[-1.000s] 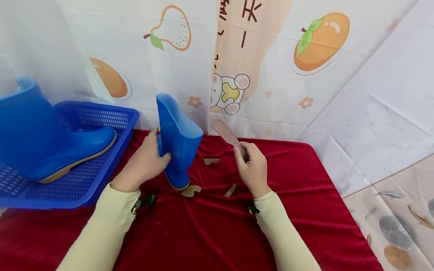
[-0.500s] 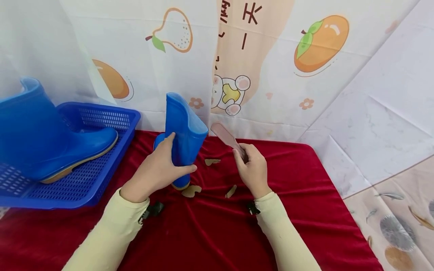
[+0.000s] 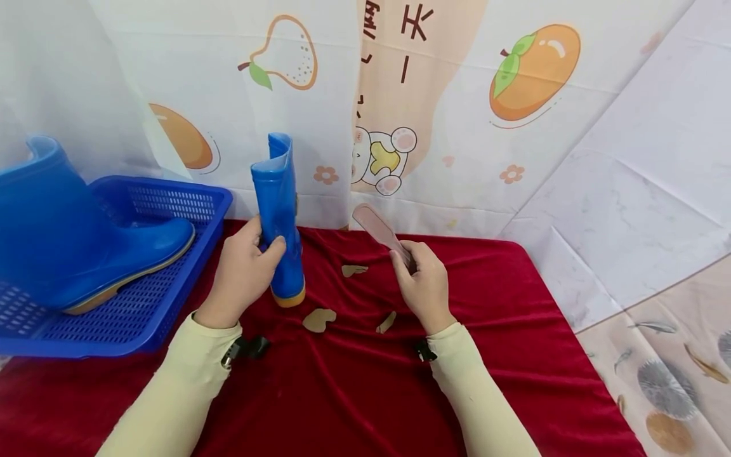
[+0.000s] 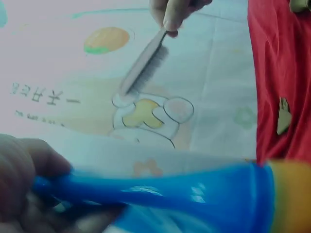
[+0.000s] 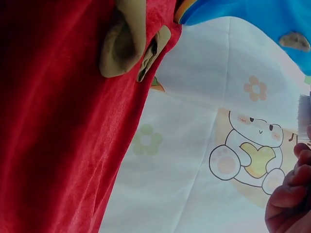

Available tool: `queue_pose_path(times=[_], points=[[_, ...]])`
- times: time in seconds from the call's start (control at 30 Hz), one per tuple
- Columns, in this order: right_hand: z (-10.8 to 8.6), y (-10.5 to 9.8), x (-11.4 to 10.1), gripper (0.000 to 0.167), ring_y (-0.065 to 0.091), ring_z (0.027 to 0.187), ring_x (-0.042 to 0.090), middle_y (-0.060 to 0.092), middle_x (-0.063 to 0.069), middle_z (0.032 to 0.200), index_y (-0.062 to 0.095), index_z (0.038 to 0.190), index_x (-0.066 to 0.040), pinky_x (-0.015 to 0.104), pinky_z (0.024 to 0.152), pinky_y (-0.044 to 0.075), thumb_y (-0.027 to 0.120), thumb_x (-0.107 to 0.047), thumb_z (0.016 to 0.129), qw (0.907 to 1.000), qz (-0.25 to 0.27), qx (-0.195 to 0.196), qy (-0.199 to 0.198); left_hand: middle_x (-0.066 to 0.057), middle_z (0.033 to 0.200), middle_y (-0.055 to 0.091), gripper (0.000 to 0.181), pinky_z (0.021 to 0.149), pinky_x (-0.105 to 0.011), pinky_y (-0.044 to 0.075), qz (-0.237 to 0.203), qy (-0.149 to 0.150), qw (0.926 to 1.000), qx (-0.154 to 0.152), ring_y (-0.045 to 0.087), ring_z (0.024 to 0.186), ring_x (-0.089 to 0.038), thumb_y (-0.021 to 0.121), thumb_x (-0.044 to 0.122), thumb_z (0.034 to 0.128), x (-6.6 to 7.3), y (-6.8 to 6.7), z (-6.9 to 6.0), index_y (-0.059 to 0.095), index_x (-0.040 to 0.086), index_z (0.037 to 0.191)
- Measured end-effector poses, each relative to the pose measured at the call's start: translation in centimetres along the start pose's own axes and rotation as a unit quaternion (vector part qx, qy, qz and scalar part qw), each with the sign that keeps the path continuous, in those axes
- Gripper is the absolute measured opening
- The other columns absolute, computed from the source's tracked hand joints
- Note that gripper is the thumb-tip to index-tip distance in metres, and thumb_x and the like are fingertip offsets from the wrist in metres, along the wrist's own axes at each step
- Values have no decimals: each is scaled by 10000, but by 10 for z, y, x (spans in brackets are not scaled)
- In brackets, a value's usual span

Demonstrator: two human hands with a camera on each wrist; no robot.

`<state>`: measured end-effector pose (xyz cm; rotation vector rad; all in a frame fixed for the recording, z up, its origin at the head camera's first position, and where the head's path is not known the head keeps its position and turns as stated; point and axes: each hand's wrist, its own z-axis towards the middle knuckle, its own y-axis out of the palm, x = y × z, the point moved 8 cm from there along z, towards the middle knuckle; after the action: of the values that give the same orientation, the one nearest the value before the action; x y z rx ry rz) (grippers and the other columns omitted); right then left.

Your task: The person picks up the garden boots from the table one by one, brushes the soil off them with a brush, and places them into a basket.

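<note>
A blue rubber boot (image 3: 280,222) with a yellowish sole stands upright, its heel side facing the camera. My left hand (image 3: 242,270) grips its shaft from the left, thumb on the near side. In the left wrist view the boot (image 4: 194,191) lies across the bottom, gripped by the left hand (image 4: 24,179). My right hand (image 3: 425,282) holds a pinkish brush (image 3: 378,227) by its handle, apart from the boot; its bristles show in the left wrist view. The right wrist view shows a brownish-grey patch (image 5: 294,41) on the boot (image 5: 252,12).
On the left, a blue basket (image 3: 165,304) holds another blue boot (image 3: 114,254). Several flat brown pieces, among them one piece (image 3: 318,320) near the boot's sole, lie on the red cloth (image 3: 354,393). A printed curtain (image 3: 320,127) hangs behind.
My left hand has turned the boot, so its opening and toe point differently and its heel faces the camera. The boot stands slightly further left. The right hand with the brush has barely moved.
</note>
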<state>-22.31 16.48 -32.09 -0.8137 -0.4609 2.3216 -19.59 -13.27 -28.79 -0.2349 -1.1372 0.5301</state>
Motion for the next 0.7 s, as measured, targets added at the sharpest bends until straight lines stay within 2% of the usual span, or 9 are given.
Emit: queue_pose_path(times=[0.17,0.27,0.33,0.4,0.47,0.6,0.7], points=[[0,0,-1,165,526,702,168,677,61,894,737,1088,-57,325,628,448,719,-182,982,10000,42,6,-67,-185,1218,730,292,961,-592,546,-481,579,9952,627,723,1072,-376,566,68,1020,1,-7,1,676,-7,1280],[0,0,-2,167,520,698,161,675,61,887,737,1088,-55,318,623,442,724,-180,979,9999,60,5,-103,-124,1195,749,261,982,-436,571,-751,783,9894,970,725,1083,-276,586,64,1016,3,-9,0,710,6,1238],[0,-1,-2,170,519,697,160,671,64,879,738,1088,-52,317,621,442,728,-178,976,9999,93,28,-115,-107,1169,757,233,981,-329,567,-1042,848,9849,1089,721,1071,-208,590,53,1015,3,-9,0,718,-8,1200],[1,-2,-3,168,518,700,161,664,62,871,739,1088,-51,316,621,443,722,-178,980,9998,143,62,-136,-104,1171,755,229,981,-266,551,-1336,879,9812,1078,710,1075,-146,591,46,1018,3,-8,0,716,-15,1201],[1,-3,-4,170,515,703,161,651,60,860,739,1092,-49,309,620,443,715,-179,985,9996,203,103,-160,-118,1188,746,238,995,-266,543,-1550,879,9793,959,699,1086,-110,589,33,1021,1,-5,0,704,-26,1221],[1,-6,-5,183,516,700,162,648,73,849,741,1099,-36,299,609,445,723,-172,978,9991,288,228,-223,-121,1206,740,258,999,-289,546,-1409,754,9846,708,686,1087,-86,586,36,1028,-7,3,1,691,-17,1258],[2,-7,-5,195,516,692,164,658,84,856,743,1105,-28,299,605,449,739,-165,966,9988,316,283,-258,-132,1252,720,299,1033,-398,542,-1326,631,9876,549,678,1133,-176,574,26,1018,-15,7,3,658,-27,1300]])
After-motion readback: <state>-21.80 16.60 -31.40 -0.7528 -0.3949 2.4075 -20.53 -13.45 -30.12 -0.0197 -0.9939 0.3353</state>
